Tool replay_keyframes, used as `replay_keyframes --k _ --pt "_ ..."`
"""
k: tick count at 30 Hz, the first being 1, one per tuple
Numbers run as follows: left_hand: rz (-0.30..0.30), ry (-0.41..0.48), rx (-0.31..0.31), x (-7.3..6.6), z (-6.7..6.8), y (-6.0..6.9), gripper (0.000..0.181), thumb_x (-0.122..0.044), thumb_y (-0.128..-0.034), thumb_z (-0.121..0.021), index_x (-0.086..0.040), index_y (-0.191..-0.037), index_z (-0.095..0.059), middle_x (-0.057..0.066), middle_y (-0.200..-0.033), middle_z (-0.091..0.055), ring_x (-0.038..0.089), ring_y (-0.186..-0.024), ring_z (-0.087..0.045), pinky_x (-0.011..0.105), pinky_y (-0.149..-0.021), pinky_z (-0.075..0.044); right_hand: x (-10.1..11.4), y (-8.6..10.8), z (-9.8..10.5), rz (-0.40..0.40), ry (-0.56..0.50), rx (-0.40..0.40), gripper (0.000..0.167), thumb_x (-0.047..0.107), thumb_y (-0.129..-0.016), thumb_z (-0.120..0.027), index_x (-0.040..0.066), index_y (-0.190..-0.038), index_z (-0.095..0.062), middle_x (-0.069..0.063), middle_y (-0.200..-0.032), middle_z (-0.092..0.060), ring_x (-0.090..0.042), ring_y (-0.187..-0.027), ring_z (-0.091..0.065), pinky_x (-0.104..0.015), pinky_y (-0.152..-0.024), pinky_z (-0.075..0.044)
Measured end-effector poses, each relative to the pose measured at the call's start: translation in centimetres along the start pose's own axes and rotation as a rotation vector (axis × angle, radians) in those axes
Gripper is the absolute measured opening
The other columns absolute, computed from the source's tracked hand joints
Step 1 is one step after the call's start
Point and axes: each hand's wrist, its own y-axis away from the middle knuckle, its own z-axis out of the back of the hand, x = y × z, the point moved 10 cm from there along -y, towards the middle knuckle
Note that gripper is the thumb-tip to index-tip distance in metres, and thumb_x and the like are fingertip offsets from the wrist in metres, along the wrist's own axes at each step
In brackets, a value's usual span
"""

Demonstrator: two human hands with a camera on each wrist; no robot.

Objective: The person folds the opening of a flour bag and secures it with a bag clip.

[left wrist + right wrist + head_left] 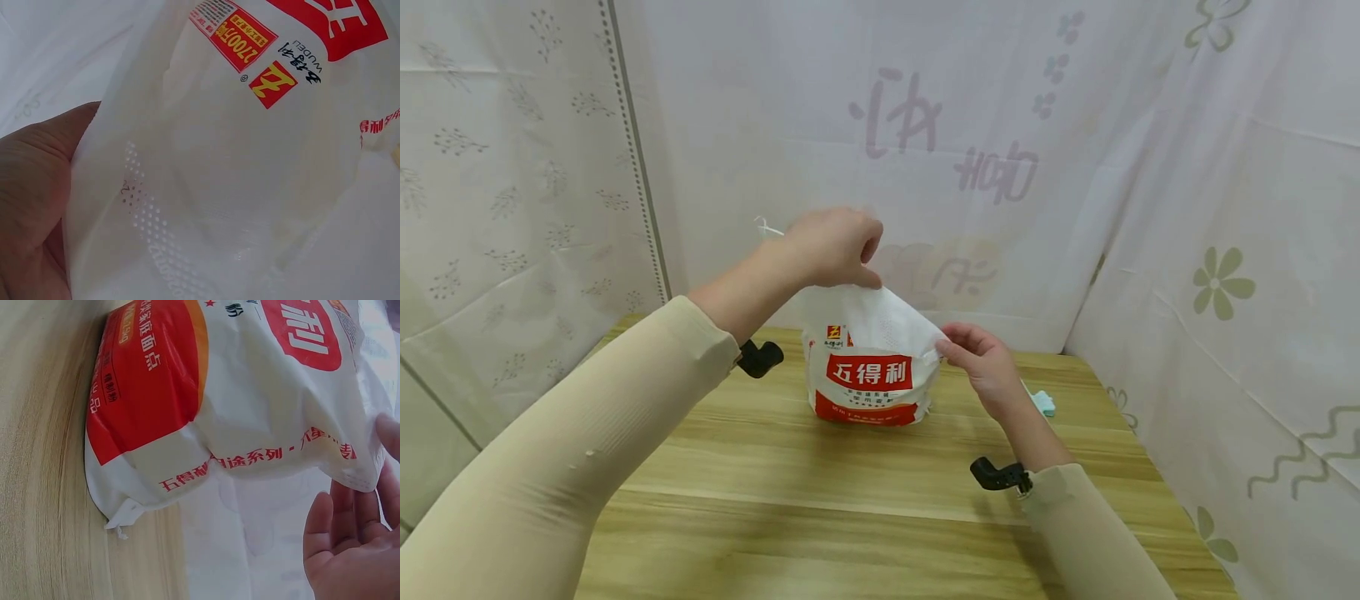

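1. My head view puts the bag (872, 396) around the middle of the table (760, 500), toward the far side, its red-printed front facing me. It stands upright, bulging below and slack above; I judge that its contents keep the base planted while the hands manage the loose top.

2. I see the left hand (835, 246) arched over the top, thumb and fingers curled at the edge. I read that as a grip that draws the slack plastic upright. The bag hides the fingertips in my left wrist view, so I can't tell exactly how they meet.

3. The right hand (981, 358) pinches the upper right corner: my right wrist view shows the thumb on one face and bent fingers around the other. I take this as a steadying hold, pulling against the left so the top edge stays taut.

4. That edge slopes from the left hand down to the right one, probably because the left is held higher.

5. A thin white string (767, 227) pokes out left of the left hand; I can't tell what it's fixed to.

6. A pale green scrap (1042, 403) lies far right, beyond the right wrist and apart from the bag, out of the way.
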Motion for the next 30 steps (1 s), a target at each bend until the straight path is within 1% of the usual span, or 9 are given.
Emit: replay_keyframes --k 3,5,6,9,13,17,23,27,30 --pt "0.005 0.002 0.026 0.1 -0.4 0.1 0.040 -0.038 -0.1003 -0.080 -0.011 -0.128 -0.071 0.008 -0.116 -0.072 0.027 -0.106 -0.067 0.041 -0.088 -0.059 -0.2 -0.1 -0.1 -0.019 0.018 -0.005 0.044 0.025 -0.106 -0.075 0.001 -0.143 -0.068 0.014 -0.113 -0.076 -0.010 -0.108 -0.069 -0.031 -0.101 -0.058" --pt "0.006 -0.009 0.054 0.2 -0.7 0.1 0.042 -0.039 -0.1033 -0.077 -0.012 -0.136 -0.072 0.009 -0.124 -0.074 0.027 -0.111 -0.068 0.044 -0.093 -0.061 -0.3 -0.2 -0.2 -0.027 0.029 -0.008 0.046 0.025 -0.106 -0.075 0.001 -0.145 -0.068 0.017 -0.112 -0.078 -0.008 -0.108 -0.070 -0.032 -0.103 -0.057" --pt "0.005 -0.022 0.067 0.2 -1.0 0.1 0.041 -0.040 -0.1049 -0.075 -0.013 -0.136 -0.074 0.008 -0.126 -0.075 0.027 -0.111 -0.069 0.045 -0.094 -0.061 -0.3 -0.2 -0.2 -0.031 0.034 -0.010 0.047 0.025 -0.106 -0.075 0.000 -0.145 -0.068 0.018 -0.112 -0.078 -0.007 -0.108 -0.070 -0.033 -0.103 -0.057" --pt "-0.006 -0.068 0.095 0.2 -1.5 0.2 0.035 -0.041 -0.1086 -0.069 -0.013 -0.127 -0.080 0.006 -0.121 -0.078 0.026 -0.105 -0.071 0.044 -0.092 -0.061 -0.5 -0.3 -0.1 -0.036 0.044 -0.017 0.046 0.025 -0.106 -0.075 0.000 -0.144 -0.069 0.019 -0.110 -0.079 -0.006 -0.106 -0.070 -0.033 -0.101 -0.058" --pt "-0.020 -0.098 0.097 0.1 -1.9 0.3 0.031 -0.039 -0.1105 -0.066 -0.013 -0.115 -0.082 0.004 -0.109 -0.079 0.023 -0.095 -0.070 0.040 -0.086 -0.059 -0.6 -0.3 -0.1 -0.045 0.046 -0.014 0.047 0.025 -0.106 -0.075 -0.002 -0.144 -0.068 0.019 -0.108 -0.078 -0.006 -0.104 -0.070 -0.030 -0.095 -0.059" --pt "-0.010 -0.089 0.093 -0.1 -1.9 0.2 0.027 -0.036 -0.1096 -0.069 -0.012 -0.115 -0.081 0.005 -0.108 -0.078 0.023 -0.094 -0.070 0.040 -0.086 -0.059 -0.5 -0.1 -0.2 -0.049 0.040 0.009 0.047 0.025 -0.107 -0.073 -0.002 -0.145 -0.068 0.019 -0.108 -0.078 -0.005 -0.104 -0.070 -0.029 -0.095 -0.059" --pt "-0.004 -0.104 0.106 -0.4 -1.9 0.1 0.023 -0.031 -0.1086 -0.071 -0.011 -0.115 -0.079 0.006 -0.109 -0.078 0.025 -0.093 -0.070 0.040 -0.084 -0.061 -0.5 0.2 -0.1 -0.043 0.005 0.040 0.041 0.022 -0.112 -0.065 -0.005 -0.143 -0.066 0.016 -0.107 -0.077 -0.009 -0.103 -0.069 -0.031 -0.095 -0.059" --pt "-0.004 -0.122 0.126 -0.5 -2.0 0.1 0.022 -0.025 -0.1103 -0.067 -0.011 -0.122 -0.078 0.007 -0.117 -0.077 0.026 -0.098 -0.069 0.041 -0.088 -0.063 -0.7 0.0 0.0 -0.039 0.025 0.039 0.041 0.023 -0.111 -0.067 -0.004 -0.142 -0.068 0.015 -0.106 -0.077 -0.008 -0.103 -0.070 -0.029 -0.094 -0.060" --pt "0.005 -0.123 0.139 -0.3 -2.0 0.2 0.023 -0.025 -0.1114 -0.065 -0.010 -0.125 -0.076 0.008 -0.120 -0.076 0.027 -0.101 -0.068 0.042 -0.091 -0.062 -0.9 -0.1 0.2 -0.042 0.049 0.029 0.043 0.024 -0.110 -0.069 -0.005 -0.142 -0.068 0.015 -0.104 -0.077 -0.006 -0.102 -0.071 -0.026 -0.092 -0.061"
